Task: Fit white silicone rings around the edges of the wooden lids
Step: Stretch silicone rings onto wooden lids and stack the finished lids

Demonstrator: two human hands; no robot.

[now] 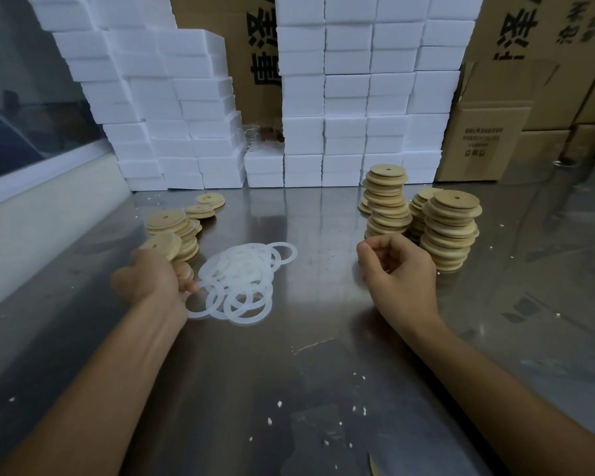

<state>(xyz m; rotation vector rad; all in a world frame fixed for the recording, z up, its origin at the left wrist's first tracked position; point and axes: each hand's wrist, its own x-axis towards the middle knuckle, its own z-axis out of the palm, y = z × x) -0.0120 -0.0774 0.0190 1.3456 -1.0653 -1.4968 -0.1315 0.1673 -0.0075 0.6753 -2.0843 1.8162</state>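
A loose heap of white silicone rings (241, 283) lies on the steel table (306, 372) between my hands. My left hand (148, 280) is motion-blurred at the heap's left edge, its curled fingertips touching the nearest rings. A wooden lid (162, 244) shows just above its knuckles, and I cannot tell whether the hand holds it. Behind it lies a low pile of wooden lids (176, 225). My right hand (397, 273) rests on the table with fingers loosely curled and holds nothing. It sits just left of the tall stacks of wooden lids (450, 231).
White foam blocks (344, 97) are stacked like a wall along the back, with cardboard boxes (488, 132) behind and to the right. A glass jar (564, 176) stands at the far right. White foam crumbs (279, 403) dot the near table. A pale ledge (49, 214) borders the left.
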